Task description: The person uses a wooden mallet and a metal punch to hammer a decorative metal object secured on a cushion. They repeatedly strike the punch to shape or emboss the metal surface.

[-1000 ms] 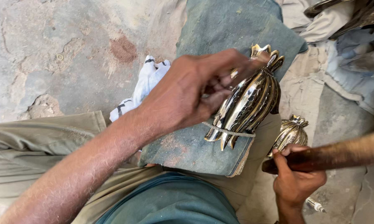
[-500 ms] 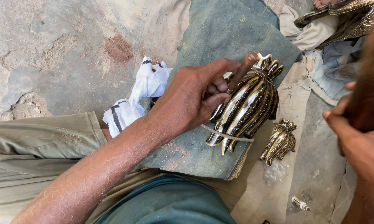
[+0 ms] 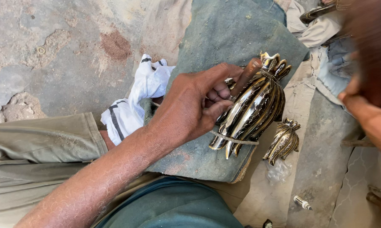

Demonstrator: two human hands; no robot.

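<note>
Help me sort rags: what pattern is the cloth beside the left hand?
White cloth with dark stripes, head view.

White striped cloth point(image 3: 135, 105), plastic scrap point(image 3: 278, 171)

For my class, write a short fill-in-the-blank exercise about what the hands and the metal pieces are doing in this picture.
1. The left hand grips a bundle of shiny metal leaves tied with ____.
2. The bundle rests on a grey-green ____.
3. A smaller metal piece lies to the ____ of the bundle.
4. The rag beside the wrist is mostly ____.

Missing words: string; cloth; right; white
</note>
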